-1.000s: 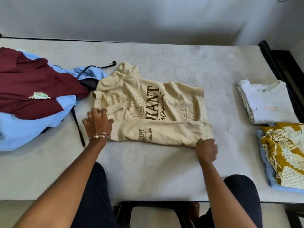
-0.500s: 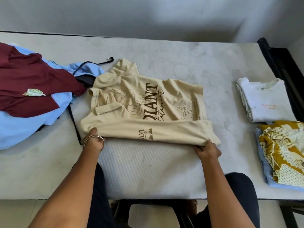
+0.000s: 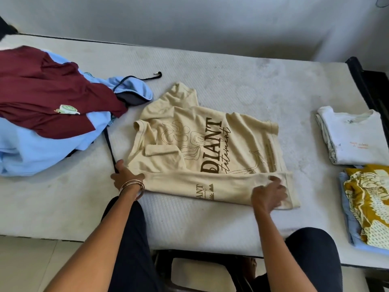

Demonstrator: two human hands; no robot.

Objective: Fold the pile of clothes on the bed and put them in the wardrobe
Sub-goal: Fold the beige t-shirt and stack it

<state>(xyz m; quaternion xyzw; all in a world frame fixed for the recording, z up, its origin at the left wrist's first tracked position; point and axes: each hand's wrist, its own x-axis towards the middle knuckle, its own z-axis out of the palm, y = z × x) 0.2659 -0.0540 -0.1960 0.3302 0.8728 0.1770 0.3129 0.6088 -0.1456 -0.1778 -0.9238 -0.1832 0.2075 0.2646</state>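
A beige T-shirt (image 3: 210, 144) with brown "RADIANT" print lies flat in the middle of the mattress (image 3: 231, 81), its near long edge folded over into a strip. My left hand (image 3: 126, 175), bangles on the wrist, holds the strip's left end, with the fingers tucked at the cloth edge. My right hand (image 3: 269, 192) rests on the strip's right end near the hem, fingers spread on the cloth. At the left lies the unfolded pile: a maroon garment (image 3: 52, 98) over light blue clothes (image 3: 42, 152).
At the right edge sit a folded white T-shirt (image 3: 355, 135) and a folded yellow patterned garment (image 3: 370, 197) on a light blue one. A black drawstring (image 3: 145, 76) trails from the pile. The black bed frame (image 3: 370, 81) borders the right side; a wall runs behind.
Both hands carried the shirt's near edge up and laid it over the front. The right hand went from gripping the corner to lying on the cloth.
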